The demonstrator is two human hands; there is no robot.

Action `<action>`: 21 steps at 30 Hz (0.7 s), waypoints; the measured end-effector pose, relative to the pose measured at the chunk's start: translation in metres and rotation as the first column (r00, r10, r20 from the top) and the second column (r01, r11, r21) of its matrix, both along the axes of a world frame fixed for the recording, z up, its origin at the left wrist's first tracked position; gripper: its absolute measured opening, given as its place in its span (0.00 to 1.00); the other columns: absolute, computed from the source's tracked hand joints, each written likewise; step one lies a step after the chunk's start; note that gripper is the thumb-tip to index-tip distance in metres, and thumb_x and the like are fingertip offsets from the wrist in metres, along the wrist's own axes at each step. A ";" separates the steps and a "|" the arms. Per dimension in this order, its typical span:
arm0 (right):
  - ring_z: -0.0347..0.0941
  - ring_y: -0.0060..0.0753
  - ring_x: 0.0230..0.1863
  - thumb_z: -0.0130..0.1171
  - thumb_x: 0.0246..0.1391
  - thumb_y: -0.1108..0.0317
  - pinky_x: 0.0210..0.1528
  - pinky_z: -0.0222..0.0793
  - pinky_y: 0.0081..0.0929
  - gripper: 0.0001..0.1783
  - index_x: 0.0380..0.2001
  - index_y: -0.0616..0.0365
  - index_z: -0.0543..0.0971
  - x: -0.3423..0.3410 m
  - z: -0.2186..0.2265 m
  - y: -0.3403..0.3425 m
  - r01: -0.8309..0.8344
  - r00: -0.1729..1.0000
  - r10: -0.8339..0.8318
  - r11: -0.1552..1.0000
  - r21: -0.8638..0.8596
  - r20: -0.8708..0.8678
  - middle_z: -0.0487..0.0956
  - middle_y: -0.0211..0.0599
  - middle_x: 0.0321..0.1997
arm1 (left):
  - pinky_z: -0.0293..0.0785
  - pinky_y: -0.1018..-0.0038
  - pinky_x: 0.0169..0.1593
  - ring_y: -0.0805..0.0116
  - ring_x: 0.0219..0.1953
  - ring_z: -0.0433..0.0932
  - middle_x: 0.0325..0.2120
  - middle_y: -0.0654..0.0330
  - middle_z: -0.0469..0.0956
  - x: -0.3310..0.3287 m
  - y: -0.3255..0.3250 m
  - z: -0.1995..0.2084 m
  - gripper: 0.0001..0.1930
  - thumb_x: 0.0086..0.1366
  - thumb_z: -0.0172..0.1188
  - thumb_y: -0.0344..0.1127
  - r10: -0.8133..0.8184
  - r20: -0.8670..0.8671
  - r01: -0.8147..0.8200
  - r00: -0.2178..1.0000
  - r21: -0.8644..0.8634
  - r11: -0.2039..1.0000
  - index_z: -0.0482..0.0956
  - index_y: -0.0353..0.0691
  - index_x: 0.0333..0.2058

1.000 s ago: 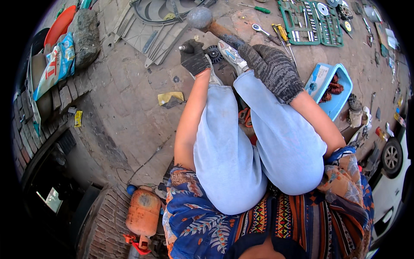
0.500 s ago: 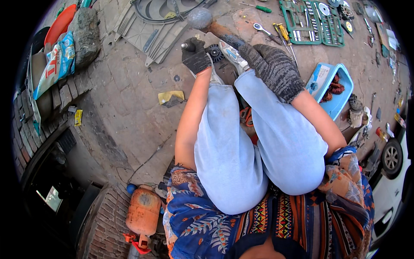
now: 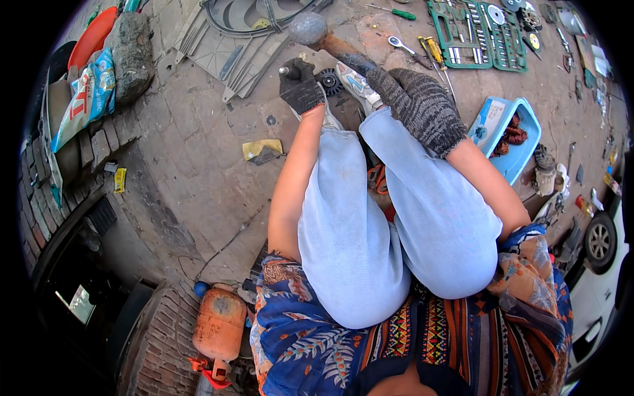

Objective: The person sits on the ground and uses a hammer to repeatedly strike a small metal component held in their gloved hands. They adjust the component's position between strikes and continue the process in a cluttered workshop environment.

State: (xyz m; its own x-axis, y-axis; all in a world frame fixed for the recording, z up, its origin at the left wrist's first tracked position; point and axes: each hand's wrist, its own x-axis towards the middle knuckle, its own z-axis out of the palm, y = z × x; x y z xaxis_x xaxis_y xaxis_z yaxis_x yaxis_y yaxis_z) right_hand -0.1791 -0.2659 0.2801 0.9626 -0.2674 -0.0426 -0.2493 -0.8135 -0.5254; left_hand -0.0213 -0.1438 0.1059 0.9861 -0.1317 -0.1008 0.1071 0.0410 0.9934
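Observation:
My right hand (image 3: pixel 426 109), in a dark grey knitted glove, is wrapped around the wooden handle of a hammer (image 3: pixel 308 28). Its rounded grey head is raised toward the upper left, beyond my shoes. In a matching glove, my left hand (image 3: pixel 300 87) is closed on a dark rod-like piece (image 3: pixel 284 70) whose round, shiny metal end shows above the fist; its lower part is hidden. Just right of that fist, a black ribbed round part (image 3: pixel 329 81) lies between my shoes. The hammer head and the rod's end are apart in the picture.
A grey plastic fan shroud (image 3: pixel 231 56) lies beyond my left hand. To the right are a ratchet (image 3: pixel 403 46), screwdrivers (image 3: pixel 434 49), a green socket set (image 3: pixel 462 33) and a blue tub (image 3: pixel 525 125) with copper-coloured coils. Orange-handled pliers (image 3: pixel 378 178) lie between my legs.
The hammer head has shifted very slightly to the right. My left hand has turned a little around the rod-like piece; both grips stay the same.

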 end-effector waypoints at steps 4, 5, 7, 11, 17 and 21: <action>0.74 0.47 0.36 0.49 0.54 0.66 0.37 0.69 0.40 0.20 0.52 0.44 0.71 0.002 0.004 0.002 -0.015 1.000 0.015 1.000 -0.012 -0.003 0.75 0.49 0.36 | 0.70 0.76 0.27 0.72 0.23 0.74 0.22 0.59 0.76 0.004 0.003 -0.012 0.07 0.60 0.57 0.33 0.001 0.089 -0.012 0.996 0.114 0.993 0.73 0.35 0.29; 0.74 0.47 0.36 0.49 0.53 0.67 0.37 0.69 0.40 0.21 0.52 0.43 0.71 0.006 0.011 0.002 0.037 0.996 -0.028 0.994 0.099 -0.089 0.75 0.48 0.36 | 0.71 0.76 0.23 0.72 0.21 0.75 0.21 0.59 0.76 0.004 0.002 -0.015 0.07 0.61 0.56 0.32 -0.008 0.148 -0.015 0.989 0.154 0.988 0.72 0.35 0.29; 0.74 0.47 0.36 0.49 0.53 0.68 0.36 0.69 0.40 0.21 0.52 0.42 0.71 0.008 0.014 0.002 0.040 0.994 -0.024 0.989 0.144 -0.108 0.75 0.48 0.36 | 0.71 0.77 0.19 0.72 0.19 0.75 0.20 0.58 0.76 0.002 0.000 -0.016 0.07 0.61 0.55 0.32 -0.028 0.200 -0.012 0.979 0.194 0.981 0.71 0.35 0.28; 0.73 0.47 0.38 0.47 0.56 0.60 0.38 0.68 0.37 0.15 0.44 0.52 0.76 0.013 0.022 0.003 -0.035 0.997 0.031 0.998 0.046 0.075 0.76 0.48 0.35 | 0.71 0.76 0.20 0.72 0.19 0.74 0.19 0.58 0.76 -0.004 -0.003 -0.017 0.07 0.62 0.55 0.33 -0.059 0.195 0.017 0.979 0.211 0.977 0.72 0.35 0.27; 0.73 0.51 0.32 0.49 0.55 0.51 0.37 0.67 0.41 0.21 0.37 0.58 0.78 0.028 0.068 0.022 0.066 0.994 -0.041 0.961 0.270 -0.098 0.77 0.49 0.30 | 0.72 0.76 0.22 0.72 0.21 0.74 0.20 0.57 0.76 -0.002 0.004 -0.011 0.08 0.62 0.55 0.33 -0.082 0.279 0.011 0.957 0.249 0.968 0.72 0.34 0.29; 0.74 0.53 0.40 0.40 0.54 0.38 0.46 0.67 0.42 0.36 0.39 0.64 0.76 0.029 0.014 0.011 0.167 0.896 -0.046 0.956 0.240 -0.443 0.78 0.54 0.36 | 0.72 0.76 0.23 0.72 0.22 0.74 0.21 0.57 0.76 -0.007 0.001 -0.014 0.08 0.62 0.55 0.33 -0.086 0.255 0.021 0.963 0.247 0.969 0.72 0.33 0.30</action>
State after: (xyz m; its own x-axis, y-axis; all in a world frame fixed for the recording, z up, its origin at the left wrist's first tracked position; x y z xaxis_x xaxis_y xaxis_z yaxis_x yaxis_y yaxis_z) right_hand -0.1505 -0.2549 0.2936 0.7997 -0.2874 -0.5272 -0.5761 -0.6147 -0.5388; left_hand -0.0285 -0.1429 0.0919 0.9740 -0.1889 0.1251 -0.1630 -0.2009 0.9660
